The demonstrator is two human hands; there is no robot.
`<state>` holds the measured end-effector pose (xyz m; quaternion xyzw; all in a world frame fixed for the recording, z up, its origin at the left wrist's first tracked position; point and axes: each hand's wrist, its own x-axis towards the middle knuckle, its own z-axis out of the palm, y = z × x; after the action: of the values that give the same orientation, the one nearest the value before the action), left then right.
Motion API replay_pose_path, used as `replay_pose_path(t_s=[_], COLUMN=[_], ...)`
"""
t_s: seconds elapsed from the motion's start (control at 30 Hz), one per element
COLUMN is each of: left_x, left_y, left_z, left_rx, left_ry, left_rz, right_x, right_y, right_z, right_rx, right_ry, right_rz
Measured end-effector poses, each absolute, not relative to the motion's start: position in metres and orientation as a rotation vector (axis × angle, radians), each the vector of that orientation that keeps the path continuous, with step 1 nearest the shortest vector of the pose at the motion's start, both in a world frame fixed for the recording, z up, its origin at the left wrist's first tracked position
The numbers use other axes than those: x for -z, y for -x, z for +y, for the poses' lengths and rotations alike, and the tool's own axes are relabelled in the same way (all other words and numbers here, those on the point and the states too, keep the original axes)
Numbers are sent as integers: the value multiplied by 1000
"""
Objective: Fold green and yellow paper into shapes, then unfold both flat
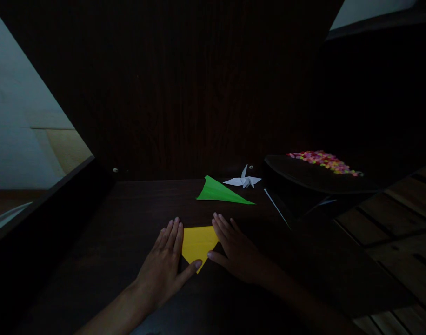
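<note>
Pressing down on both sides, I have the folded yellow paper sheet (196, 243) lying flat on the dark wooden tabletop (129, 218), directly between my two hands. My left hand (164, 265) lies palm-down with its fingers close together along the paper's left edge, thumb stretched out to the right so its tip touches the paper's lower point. My right hand (236, 251) lies flat too, fingers slightly spread, covering the right corner, with its thumb reaching left toward the same lower point; the two thumbs nearly meet there. Neither hand is pinching anything; both rest open on the surface. The paper reads as a downward-pointing wedge: a straight top edge running left to right on the far side from me, narrowing to a tip toward my wrists, so its point faces me. Both hands are equally close, each touching it. It looks thin, crisp and matte, bright against the dim wood. Beyond my right fingertips, well apart, lie a green folded paper triangle (222, 191) and, just past it, a small white paper crane (243, 181).
</note>
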<state>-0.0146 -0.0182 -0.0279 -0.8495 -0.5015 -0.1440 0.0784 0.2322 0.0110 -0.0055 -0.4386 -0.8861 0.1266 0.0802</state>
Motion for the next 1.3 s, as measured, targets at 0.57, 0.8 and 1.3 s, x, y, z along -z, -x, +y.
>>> replay_pose_path(t_s=[0.57,0.8,1.3], left_x=[31,26,11], left_y=[23,21,35], left_z=[-18,-19,-7], left_rx=[434,431,329], left_ry=[2507,2506,2775], left_rz=[-1554,-1648,-1330], right_x=[11,10,-4], right_y=[-253,-256,-258], right_z=[28,37,41], right_rx=[-299,-327,-414], right_ry=[1360,1377,900], right_rz=[-2650,-2635,-2647])
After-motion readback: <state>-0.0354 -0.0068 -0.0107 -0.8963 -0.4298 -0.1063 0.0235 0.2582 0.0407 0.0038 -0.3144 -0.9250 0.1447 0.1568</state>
